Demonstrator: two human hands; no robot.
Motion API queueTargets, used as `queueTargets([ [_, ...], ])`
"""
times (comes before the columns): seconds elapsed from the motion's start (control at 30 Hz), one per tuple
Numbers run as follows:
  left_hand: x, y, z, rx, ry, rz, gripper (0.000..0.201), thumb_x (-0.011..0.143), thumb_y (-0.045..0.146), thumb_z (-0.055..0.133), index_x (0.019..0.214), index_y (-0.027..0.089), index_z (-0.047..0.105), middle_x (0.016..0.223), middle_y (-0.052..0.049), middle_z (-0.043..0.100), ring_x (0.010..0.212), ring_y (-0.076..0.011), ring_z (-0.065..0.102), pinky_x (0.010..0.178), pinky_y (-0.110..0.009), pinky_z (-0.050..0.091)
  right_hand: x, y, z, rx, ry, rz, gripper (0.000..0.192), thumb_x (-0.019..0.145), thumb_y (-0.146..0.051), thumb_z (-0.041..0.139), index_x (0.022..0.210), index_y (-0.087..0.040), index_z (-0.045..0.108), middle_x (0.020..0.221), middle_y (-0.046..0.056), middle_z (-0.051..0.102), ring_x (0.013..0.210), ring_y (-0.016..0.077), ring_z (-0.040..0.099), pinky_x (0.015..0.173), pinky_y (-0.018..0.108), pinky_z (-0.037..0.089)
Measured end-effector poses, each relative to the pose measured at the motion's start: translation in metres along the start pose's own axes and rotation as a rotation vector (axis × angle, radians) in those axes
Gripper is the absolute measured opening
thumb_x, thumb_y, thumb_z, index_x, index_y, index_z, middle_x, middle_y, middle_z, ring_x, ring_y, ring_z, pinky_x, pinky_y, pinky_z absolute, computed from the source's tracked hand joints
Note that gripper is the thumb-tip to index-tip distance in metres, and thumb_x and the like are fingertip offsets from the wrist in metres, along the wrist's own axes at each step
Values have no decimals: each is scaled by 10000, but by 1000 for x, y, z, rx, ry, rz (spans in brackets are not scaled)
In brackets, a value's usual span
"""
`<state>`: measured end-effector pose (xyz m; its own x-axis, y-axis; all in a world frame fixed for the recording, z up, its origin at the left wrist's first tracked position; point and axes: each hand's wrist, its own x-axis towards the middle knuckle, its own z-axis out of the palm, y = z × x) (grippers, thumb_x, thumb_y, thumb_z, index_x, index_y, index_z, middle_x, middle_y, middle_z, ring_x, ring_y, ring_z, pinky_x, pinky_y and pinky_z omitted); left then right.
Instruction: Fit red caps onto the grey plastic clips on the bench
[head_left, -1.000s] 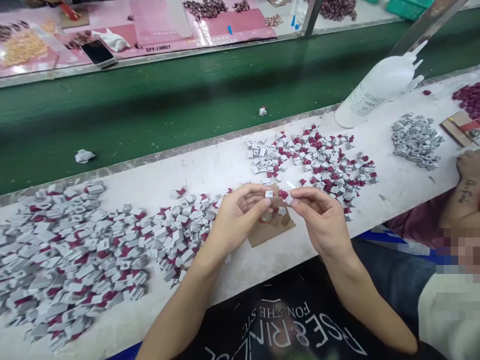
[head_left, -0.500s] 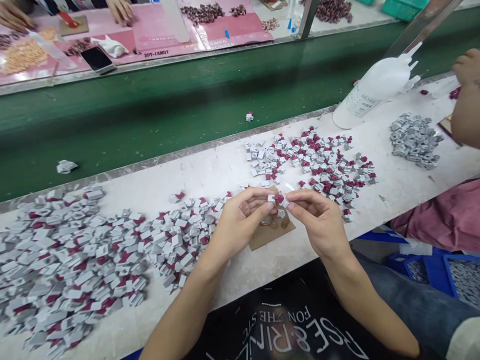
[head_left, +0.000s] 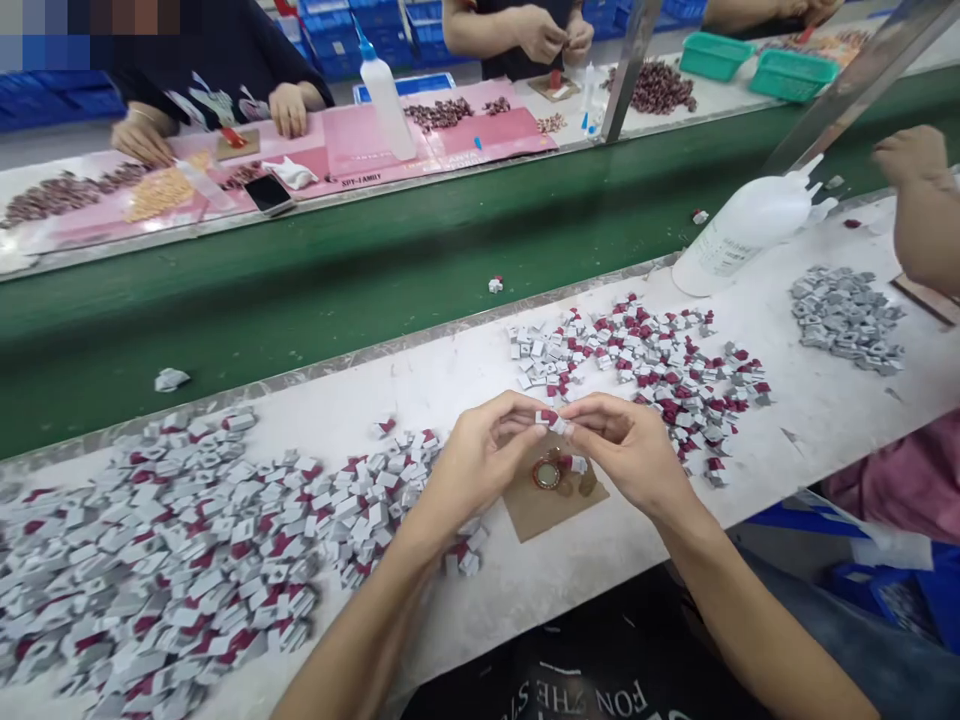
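Observation:
My left hand (head_left: 480,460) and my right hand (head_left: 630,448) meet fingertip to fingertip above a small brown card (head_left: 551,500). Between them they pinch a small grey and dark red piece (head_left: 550,420). A small round red-rimmed cap (head_left: 547,474) sits on the card just below my fingers. A large heap of grey and red pieces (head_left: 187,540) lies left of my left hand. Another scatter of grey and red pieces (head_left: 645,355) lies beyond my right hand.
A white squeeze bottle (head_left: 739,235) lies on its side at the back right, near a pile of plain grey pieces (head_left: 847,315). A green conveyor belt (head_left: 300,290) runs behind the white bench (head_left: 420,370). Another person's forearm (head_left: 919,205) reaches in at right; other people work across the belt.
The view has tilted up, showing the people across the belt. My two hands have closed tighter together on the small piece. Loose pieces on the belt have shifted.

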<state>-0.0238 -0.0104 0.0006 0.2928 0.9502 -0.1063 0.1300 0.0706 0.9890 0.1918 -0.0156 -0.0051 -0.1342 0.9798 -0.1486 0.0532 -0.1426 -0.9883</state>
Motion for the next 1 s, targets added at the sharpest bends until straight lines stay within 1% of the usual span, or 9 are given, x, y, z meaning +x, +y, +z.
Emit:
queueTargets([
  [0.1, 16, -1, -19, 67, -24, -9, 180, 1019, 335, 759, 1154, 222, 794, 1153, -96, 861, 1081, -267, 832, 1011, -446, 672, 24, -1, 4, -37, -88, 7, 172, 902, -363, 876, 1020, -238, 872, 968, 82, 893, 932, 278, 880, 817, 394, 733],
  [0.2, 36, -3, -41, 140, -47, -1, 208, 988, 372, 766, 1133, 223, 784, 1136, -102, 856, 1072, -282, 817, 965, -442, 662, 54, -6, 5, -156, -153, -44, 183, 957, -328, 805, 1102, -236, 871, 1118, 99, 899, 1067, 287, 871, 959, 426, 717],
  [0.33, 60, -11, -75, 258, 151, -3, 216, 916, 391, 791, 1051, 223, 776, 1122, -106, 843, 1083, -297, 786, 1005, -461, 624, 115, -18, 18, -686, 2, -94, 289, 1051, -196, 651, 1280, -214, 828, 1313, 110, 870, 1156, 270, 828, 1010, 405, 667],
  [0.53, 61, -19, -107, 260, 304, -88, 290, 860, 440, 821, 1037, 217, 769, 1095, -103, 828, 1058, -271, 767, 993, -436, 616, 218, -25, 94, -894, -20, -132, 237, 1092, -316, 732, 1271, -166, 778, 1367, 218, 822, 1328, 393, 731, 1146, 532, 569],
  [0.63, 56, -22, -112, 269, 324, -111, 335, 847, 486, 824, 1028, 212, 761, 1064, -112, 826, 1025, -274, 772, 951, -432, 624, 243, -22, 128, -931, -56, -118, 249, 1048, -200, 754, 1291, -143, 743, 1406, 265, 785, 1346, 410, 709, 1163, 549, 545],
  [0.7, 54, -25, -113, 269, 336, -131, 349, 831, 496, 832, 1019, 212, 759, 1055, -113, 829, 1018, -277, 774, 945, -432, 624, 250, -20, 134, -930, -82, -117, 252, 1019, -101, 712, 1266, -139, 744, 1380, 264, 775, 1279, 395, 732, 1132, 531, 553],
  [0.8, 53, -31, -117, 261, 350, -160, 338, 822, 476, 846, 1023, 216, 766, 1072, -109, 838, 1026, -279, 772, 955, -428, 615, 249, -21, 114, -893, -102, -150, 230, 996, -78, 681, 1187, -169, 772, 1356, 211, 752, 1208, 355, 741, 1092, 484, 563],
  [0.9, 52, -36, -125, 256, 357, -189, 333, 819, 449, 852, 1049, 215, 792, 1028, -93, 830, 964, -268, 755, 906, -409, 590, 228, -25, 67, -839, -89, -157, 249, 959, -88, 676, 1149, -195, 795, 1304, 151, 745, 1120, 303, 749, 1017, 430, 590],
  [1.0, 54, -41, -143, 276, 410, -215, 326, 810, 419, 852, 1060, 214, 806, 942, -66, 797, 905, -255, 718, 849, -387, 546, 187, -25, 13, -751, -112, -82, 289, 940, -110, 672, 1184, -195, 799, 1043, 90, 779, 805, 239, 751, 787, 396, 620],
])
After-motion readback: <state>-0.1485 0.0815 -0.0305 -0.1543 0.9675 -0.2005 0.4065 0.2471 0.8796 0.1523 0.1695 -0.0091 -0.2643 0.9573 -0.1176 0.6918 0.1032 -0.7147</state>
